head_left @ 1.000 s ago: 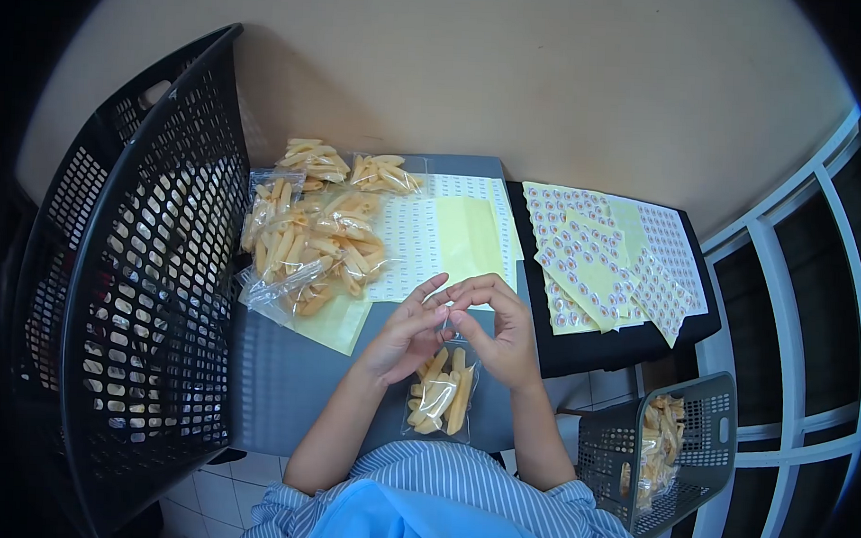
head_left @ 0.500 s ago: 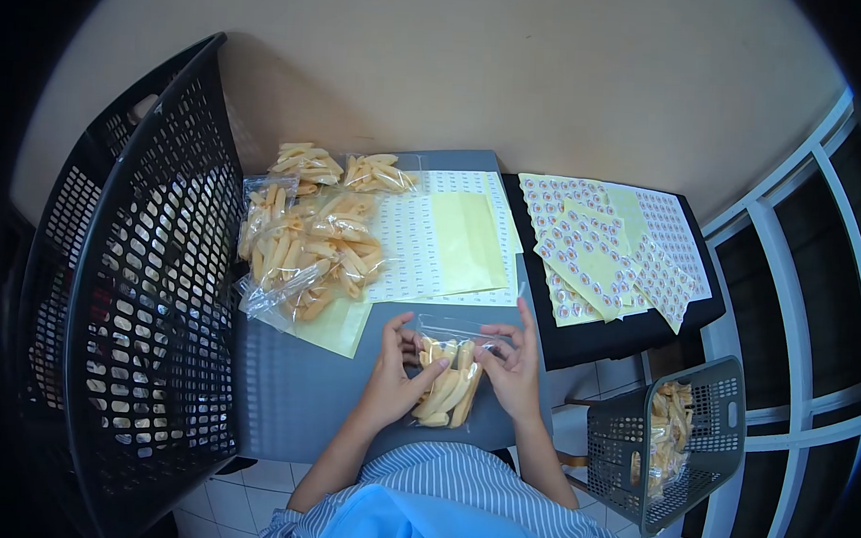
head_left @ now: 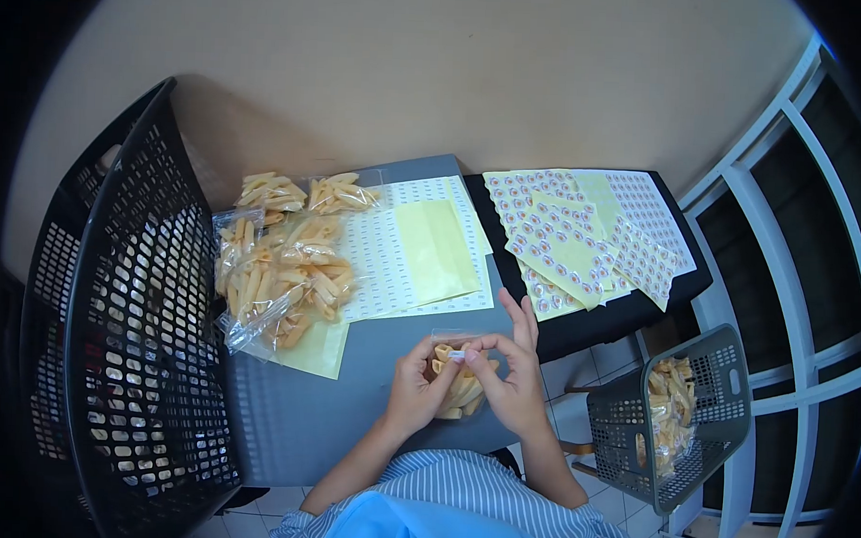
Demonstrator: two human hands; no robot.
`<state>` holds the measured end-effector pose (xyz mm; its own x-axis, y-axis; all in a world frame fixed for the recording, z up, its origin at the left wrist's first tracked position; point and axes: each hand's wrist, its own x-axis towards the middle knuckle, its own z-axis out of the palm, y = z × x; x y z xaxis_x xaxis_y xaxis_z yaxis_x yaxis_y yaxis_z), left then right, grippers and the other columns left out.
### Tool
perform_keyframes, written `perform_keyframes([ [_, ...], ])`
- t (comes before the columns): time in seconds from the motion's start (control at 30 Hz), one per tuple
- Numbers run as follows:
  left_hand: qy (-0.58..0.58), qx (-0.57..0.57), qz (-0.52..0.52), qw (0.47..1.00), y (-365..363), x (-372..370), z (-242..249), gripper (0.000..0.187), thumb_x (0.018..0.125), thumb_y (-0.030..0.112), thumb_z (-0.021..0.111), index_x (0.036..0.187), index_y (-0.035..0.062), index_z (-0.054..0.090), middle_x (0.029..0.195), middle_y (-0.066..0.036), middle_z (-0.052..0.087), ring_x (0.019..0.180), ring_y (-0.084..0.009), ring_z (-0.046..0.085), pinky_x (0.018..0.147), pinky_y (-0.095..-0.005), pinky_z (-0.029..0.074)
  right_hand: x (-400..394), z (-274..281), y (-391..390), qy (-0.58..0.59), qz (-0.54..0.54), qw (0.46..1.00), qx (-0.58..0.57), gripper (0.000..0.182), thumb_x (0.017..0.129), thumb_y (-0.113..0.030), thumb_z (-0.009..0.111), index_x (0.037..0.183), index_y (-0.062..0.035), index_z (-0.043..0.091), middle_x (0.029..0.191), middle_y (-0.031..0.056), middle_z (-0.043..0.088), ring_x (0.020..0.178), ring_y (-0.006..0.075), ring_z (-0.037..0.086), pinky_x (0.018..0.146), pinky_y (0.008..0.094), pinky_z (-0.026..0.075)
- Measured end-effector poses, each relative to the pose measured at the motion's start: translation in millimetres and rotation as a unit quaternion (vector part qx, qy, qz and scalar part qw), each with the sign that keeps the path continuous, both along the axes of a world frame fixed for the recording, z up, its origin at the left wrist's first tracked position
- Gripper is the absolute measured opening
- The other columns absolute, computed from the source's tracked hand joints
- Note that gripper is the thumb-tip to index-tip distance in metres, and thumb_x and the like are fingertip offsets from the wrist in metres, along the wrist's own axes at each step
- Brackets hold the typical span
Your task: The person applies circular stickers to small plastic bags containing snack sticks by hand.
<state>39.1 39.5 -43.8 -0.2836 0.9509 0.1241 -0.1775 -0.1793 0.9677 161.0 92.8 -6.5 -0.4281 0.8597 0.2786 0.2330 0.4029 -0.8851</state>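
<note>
A small label (head_left: pixel 457 354) is being handled at the upper part of a bag (head_left: pixel 462 395) of snacks; the step in hand seems to be setting it on the plastic. The bag is held over the near edge of the grey table (head_left: pixel 292 425), close to the body. Its side is clasped by the left hand (head_left: pixel 415 387), with the thumb laid along the front. The right hand's (head_left: pixel 510 381) thumb and forefinger are held close together at the label, its other fingers raised; whether label or plastic is pinched cannot be told. A smooth face and a steady grip on the bag are probably called for, so that the label is pressed down without creases.

On the table, filled bags (head_left: pixel 288 283) are heaped at the left, beside label sheets (head_left: pixel 380 234) partly covered by yellow paper (head_left: pixel 436 250). Sticker sheets (head_left: pixel 564 245) are spread on a black table (head_left: pixel 589 333). The work is flanked by a tall basket (head_left: pixel 94 229) at the left and a smaller crate (head_left: pixel 618 456) of bags at the right, above tiled floor (head_left: pixel 617 364). A plain wall (head_left: pixel 455 99) is faced.
</note>
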Motion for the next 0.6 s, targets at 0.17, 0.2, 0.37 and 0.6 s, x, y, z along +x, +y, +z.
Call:
perform_keyframes([
  [0.17, 0.011, 0.002, -0.016, 1.000, -1.0, 1.3, 0.4, 0.022, 0.083, 0.002, 0.053, 0.105, -0.0017, 0.055, 0.093, -0.007, 0.061, 0.084, -0.0089, 0.055, 0.072, -0.0232, 0.046, -0.1, 2.5, -0.6, -0.072, -0.010, 0.996, 0.045, 0.008, 0.074, -0.015, 0.064, 0.077, -0.0080, 0.063, 0.137, 0.0197, 0.027, 0.129, 0.0432, 0.008, 0.102, 0.0520, 0.012],
  [0.2, 0.017, -0.002, -0.019, 1.000, -1.5, 1.7, 0.5, 0.022, 0.083, 0.002, 0.053, 0.105, -0.0016, 0.055, 0.093, -0.007, 0.061, 0.083, -0.0088, 0.056, 0.072, -0.0232, 0.046, 0.0, 2.6, -1.0, -0.073, -0.011, 0.996, 0.045, 0.008, 0.074, -0.015, 0.064, 0.077, -0.0080, 0.063, 0.137, 0.0197, 0.027, 0.129, 0.0432, 0.008, 0.102, 0.0520, 0.012],
  [0.37, 0.017, -0.019, -0.016, 1.000, -6.0, 0.9, 4.6, 0.021, 0.083, 0.001, 0.051, 0.103, -0.0019, 0.057, 0.091, -0.006, 0.062, 0.082, -0.0086, 0.056, 0.071, -0.0229, 0.046, 0.7, 2.7, -1.5, -0.035, -0.005, 0.999, 0.028, 0.008, 0.073, -0.015, 0.065, 0.077, -0.0078, 0.063, 0.135, 0.0197, 0.031, 0.129, 0.0416, 0.012, 0.102, 0.0500, 0.014],
  [0.6, 0.025, -0.032, -0.005, 0.999, -7.6, -0.3, 8.5, 0.020, 0.083, 0.001, 0.050, 0.101, -0.0020, 0.059, 0.091, -0.006, 0.063, 0.081, -0.0074, 0.056, 0.069, -0.0214, 0.046, -0.9, 0.4, -3.4, -0.020, -0.007, 0.999, 0.025, 0.008, 0.072, -0.015, 0.065, 0.075, -0.0078, 0.063, 0.133, 0.0188, 0.034, 0.128, 0.0399, 0.017, 0.102, 0.0481, 0.016],
])
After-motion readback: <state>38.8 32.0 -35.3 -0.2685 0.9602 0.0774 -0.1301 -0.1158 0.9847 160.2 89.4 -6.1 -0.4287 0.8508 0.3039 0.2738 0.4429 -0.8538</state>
